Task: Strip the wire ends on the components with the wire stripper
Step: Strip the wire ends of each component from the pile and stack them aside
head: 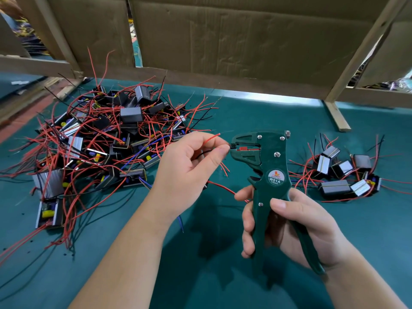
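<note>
Handles of the wire stripper [270, 175] are gripped by the right hand [289, 226]; the end of a black wire [231, 147] is pinched by the left hand [191, 166] and held at the jaws. The wire should be kept straight and seated before the handles are squeezed.

You're at what looks like an electronics assembly workshop bench: a green mat [207, 270], a big heap of wired parts [107, 139], a smaller heap [347, 175], cardboard screens [234, 36] on rough wooden frames [361, 56].
</note>
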`<state>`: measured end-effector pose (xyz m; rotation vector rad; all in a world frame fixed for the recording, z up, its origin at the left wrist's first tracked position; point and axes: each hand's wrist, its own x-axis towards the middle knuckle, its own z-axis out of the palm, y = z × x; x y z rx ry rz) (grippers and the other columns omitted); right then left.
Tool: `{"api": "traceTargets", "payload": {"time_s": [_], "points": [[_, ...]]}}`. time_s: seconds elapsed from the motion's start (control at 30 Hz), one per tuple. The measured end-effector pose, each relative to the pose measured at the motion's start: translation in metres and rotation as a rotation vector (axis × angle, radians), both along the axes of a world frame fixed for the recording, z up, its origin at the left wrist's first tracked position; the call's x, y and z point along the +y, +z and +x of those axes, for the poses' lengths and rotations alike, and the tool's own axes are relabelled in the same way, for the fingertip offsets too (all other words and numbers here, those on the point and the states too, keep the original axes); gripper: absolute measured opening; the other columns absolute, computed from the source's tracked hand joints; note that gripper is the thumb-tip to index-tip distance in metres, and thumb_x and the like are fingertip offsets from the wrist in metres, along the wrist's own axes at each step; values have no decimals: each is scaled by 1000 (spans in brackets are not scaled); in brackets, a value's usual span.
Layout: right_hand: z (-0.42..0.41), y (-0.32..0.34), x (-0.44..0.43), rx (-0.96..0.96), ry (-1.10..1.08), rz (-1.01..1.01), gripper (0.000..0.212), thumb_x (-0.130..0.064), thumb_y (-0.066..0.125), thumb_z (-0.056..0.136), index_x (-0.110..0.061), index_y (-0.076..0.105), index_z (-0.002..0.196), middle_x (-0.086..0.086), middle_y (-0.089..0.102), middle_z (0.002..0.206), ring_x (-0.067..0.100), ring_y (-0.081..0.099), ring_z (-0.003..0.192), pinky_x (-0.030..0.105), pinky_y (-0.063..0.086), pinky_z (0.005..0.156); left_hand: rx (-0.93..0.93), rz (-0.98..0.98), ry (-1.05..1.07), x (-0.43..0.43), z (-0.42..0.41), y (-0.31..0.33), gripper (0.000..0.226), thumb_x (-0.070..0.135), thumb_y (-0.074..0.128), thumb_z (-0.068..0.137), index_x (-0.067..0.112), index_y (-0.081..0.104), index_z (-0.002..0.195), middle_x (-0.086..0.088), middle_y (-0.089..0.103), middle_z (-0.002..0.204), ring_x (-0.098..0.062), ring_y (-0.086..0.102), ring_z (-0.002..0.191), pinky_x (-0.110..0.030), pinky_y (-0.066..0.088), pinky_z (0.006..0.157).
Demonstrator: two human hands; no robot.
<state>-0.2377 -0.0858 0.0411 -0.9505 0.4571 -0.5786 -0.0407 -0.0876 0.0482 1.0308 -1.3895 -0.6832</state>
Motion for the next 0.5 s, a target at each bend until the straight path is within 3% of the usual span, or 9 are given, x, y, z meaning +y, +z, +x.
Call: {"api": "traceTargets", "payload": {"time_s": [0.4, 0.5], "points": [[1, -1, 0, 30, -17, 24, 46, -37, 82, 69, -5, 68, 99, 21, 60, 73, 38, 60, 56, 48, 51, 58, 5, 60, 32, -2, 3, -4, 16, 11, 66, 88, 23, 65, 77, 20, 60, 58, 4, 50, 50, -6, 37, 50], [6, -3, 3, 37, -79, 65, 50, -45, 83, 65, -6, 66, 91, 20, 58, 71, 34, 58, 54, 46, 51, 57, 35, 95, 13, -4, 3, -6, 3, 22, 64, 89, 23, 66, 89, 21, 66, 71, 6, 57, 63, -6, 41, 61]]}}
